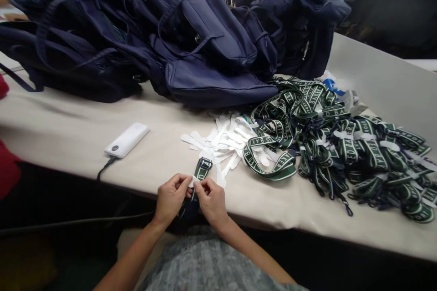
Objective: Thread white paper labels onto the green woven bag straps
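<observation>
At the table's front edge, a green strap with white lettering is folded into a bundle with a dark buckle at its far end. A small white strip lies across it. My left hand pinches the strip from the left side. From the right, my right hand is closed with its fingertips on the same strip, close to my left fingertips. Just beyond my hands lies a loose heap of white strips, some with toothed edges.
Many folded green straps are heaped on the right, several wrapped with white bands. Navy bags are piled along the back. On the left lies a white power bank with a black cable. A grey panel bounds the right side.
</observation>
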`<state>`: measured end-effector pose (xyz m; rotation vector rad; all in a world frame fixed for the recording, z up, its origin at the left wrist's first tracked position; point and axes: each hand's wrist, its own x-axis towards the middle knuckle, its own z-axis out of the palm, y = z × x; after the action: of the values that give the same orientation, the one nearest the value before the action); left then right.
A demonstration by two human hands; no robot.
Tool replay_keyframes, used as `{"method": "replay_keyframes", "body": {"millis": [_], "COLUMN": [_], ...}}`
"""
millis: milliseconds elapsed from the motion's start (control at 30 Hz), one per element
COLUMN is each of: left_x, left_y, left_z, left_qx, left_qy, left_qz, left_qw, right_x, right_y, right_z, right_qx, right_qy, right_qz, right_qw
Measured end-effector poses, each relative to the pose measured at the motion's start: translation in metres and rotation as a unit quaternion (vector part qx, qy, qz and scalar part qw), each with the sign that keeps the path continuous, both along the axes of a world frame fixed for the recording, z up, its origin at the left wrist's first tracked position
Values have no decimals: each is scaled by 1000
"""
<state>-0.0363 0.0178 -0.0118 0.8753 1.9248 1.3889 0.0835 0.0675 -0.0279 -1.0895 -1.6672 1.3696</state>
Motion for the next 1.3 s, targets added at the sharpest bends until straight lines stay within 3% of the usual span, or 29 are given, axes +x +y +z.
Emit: {"method": "replay_keyframes", "body": {"millis": [100, 267, 500, 700, 867, 1000, 1200, 1300], "left_x": [12, 15, 11, 3, 1, 1, 4, 6], "left_y": [-5, -8, -6, -3, 1, 7, 15, 17], "left_z": [2, -2, -4, -11, -10, 0, 13, 17], "left_qx": [9, 4, 10, 33, 66, 78, 99, 99], "left_qy": [2, 6, 54, -59, -256, -375, -442, -443], "left_qz": [11, 26, 109, 162, 122, 54, -2, -25], "left_qw": [1000, 1000, 993, 985, 957, 922, 891, 891], "right_x": [0, -5, -13, -10, -9, -8, -3, 1], "right_y": [2, 9, 9, 12, 11, 17, 26, 24], "right_z": [2, -2, -9, -7, -9, -11, -3, 6], "right_qx": [-56, -58, -28, -11, -14, -81, -225, -279], "right_qy": [27, 70, 19, -41, -38, 68, 214, 253], "right_qz": [18, 62, 12, -13, -12, 0, 9, 55], "right_qw": [998, 994, 999, 999, 999, 994, 951, 925]}}
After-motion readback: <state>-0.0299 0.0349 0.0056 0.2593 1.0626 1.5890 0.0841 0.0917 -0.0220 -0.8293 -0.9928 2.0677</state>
